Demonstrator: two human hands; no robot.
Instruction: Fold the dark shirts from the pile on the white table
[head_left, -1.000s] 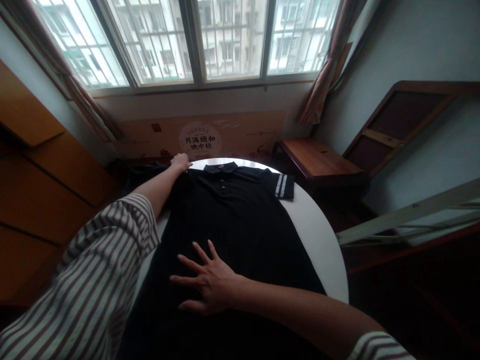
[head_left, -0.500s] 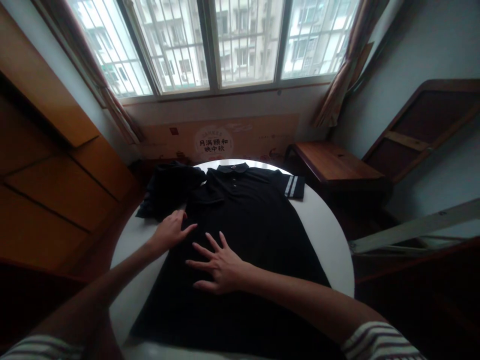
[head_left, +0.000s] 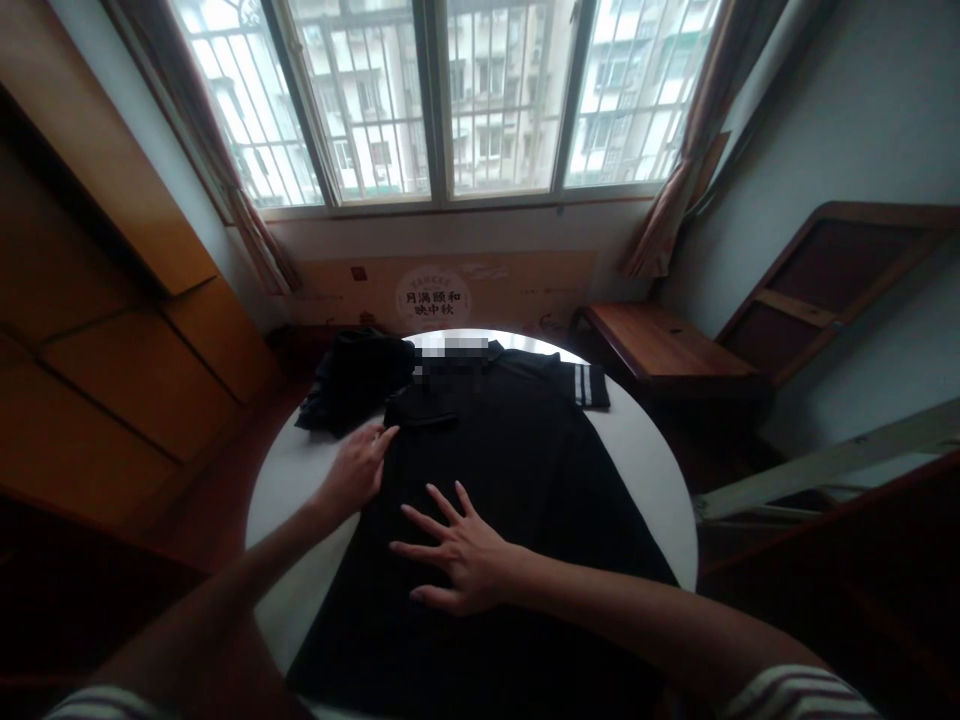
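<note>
Shirt (head_left: 510,450), a black polo of soft matte knit, lies spread flat on the round white desk (head_left: 645,460), collar away from the person and hem toward them; it reaches from under both hands to the desk's far edge. The right hand (head_left: 461,550) rests flat on its middle, fingers fanned wide, gripping nothing, seemingly pinning the cloth so it cannot slide on the smooth top. The left hand (head_left: 358,468), just left of the right one, is also open, its fingertips at the shirt's folded-in side edge, apparently pressing that fold down. Beyond the left hand a second dark garment (head_left: 349,380) sits bunched in a loose heap. Far beyond the right hand, the shirt's short sleeve (head_left: 581,385) lies out flat, its cuff banded with pale stripes. Both forearms are bare, with striped sleeves pushed up.
</note>
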